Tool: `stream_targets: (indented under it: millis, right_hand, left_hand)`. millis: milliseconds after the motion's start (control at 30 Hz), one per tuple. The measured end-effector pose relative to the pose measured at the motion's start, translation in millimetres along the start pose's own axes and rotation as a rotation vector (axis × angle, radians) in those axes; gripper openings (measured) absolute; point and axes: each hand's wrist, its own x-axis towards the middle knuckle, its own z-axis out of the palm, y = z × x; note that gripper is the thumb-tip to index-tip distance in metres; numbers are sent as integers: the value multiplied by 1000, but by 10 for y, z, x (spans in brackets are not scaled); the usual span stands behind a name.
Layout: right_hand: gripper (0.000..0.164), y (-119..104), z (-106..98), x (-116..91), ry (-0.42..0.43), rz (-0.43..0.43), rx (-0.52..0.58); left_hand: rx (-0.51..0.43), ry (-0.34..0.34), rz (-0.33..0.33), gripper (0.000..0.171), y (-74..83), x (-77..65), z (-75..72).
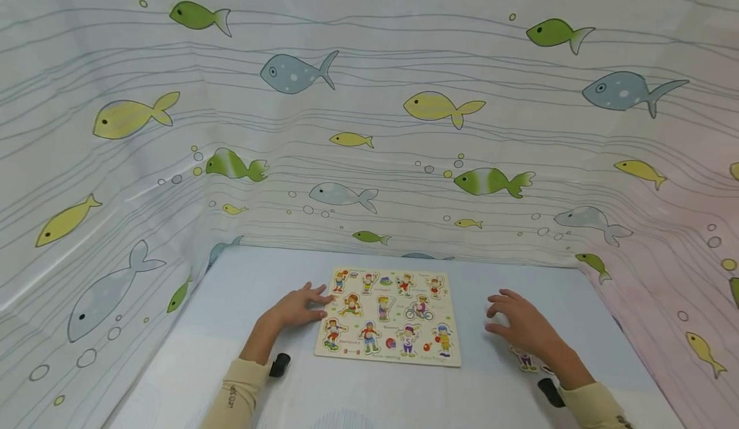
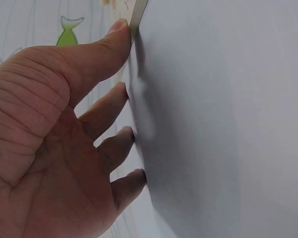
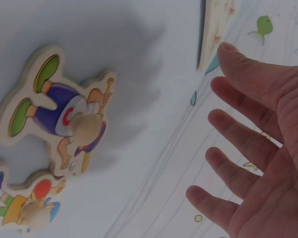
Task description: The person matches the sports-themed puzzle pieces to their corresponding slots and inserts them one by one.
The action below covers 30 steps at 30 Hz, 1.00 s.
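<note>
A flat wooden puzzle board (image 1: 378, 345), printed with small sporty figures, lies on the table in the head view. My left hand (image 1: 300, 306) is at its left edge, thumb and fingertips right at the border. In the left wrist view that hand (image 2: 64, 134) has its fingers spread, and the thumb meets the board's edge. My right hand (image 1: 522, 326) hovers right of the board, fingers relaxed and holding nothing. Beneath it lie loose knobbed puzzle pieces (image 1: 526, 361), partly hidden by the wrist. The right wrist view shows a purple-trousered figure piece (image 3: 54, 111) and a yellow-clad one (image 3: 20, 208).
The pale table (image 1: 369, 397) is enclosed by a white sheet (image 1: 369, 166) printed with fish and wavy lines, at the back and both sides. Small black devices (image 1: 280, 365) sit at both wrists, beside beige sleeves (image 1: 235, 390).
</note>
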Motion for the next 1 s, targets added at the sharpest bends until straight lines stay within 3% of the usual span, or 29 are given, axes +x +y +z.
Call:
stream_targets:
  millis: [400,1000]
  right_hand:
    - [14,172,-11,-131,13,0,7]
    - [14,293,12,-315,-17,73,34]
  left_hand:
    - [6,2,-6,43,19,6,-20]
    - [-1,4,15,43,24,-9,0]
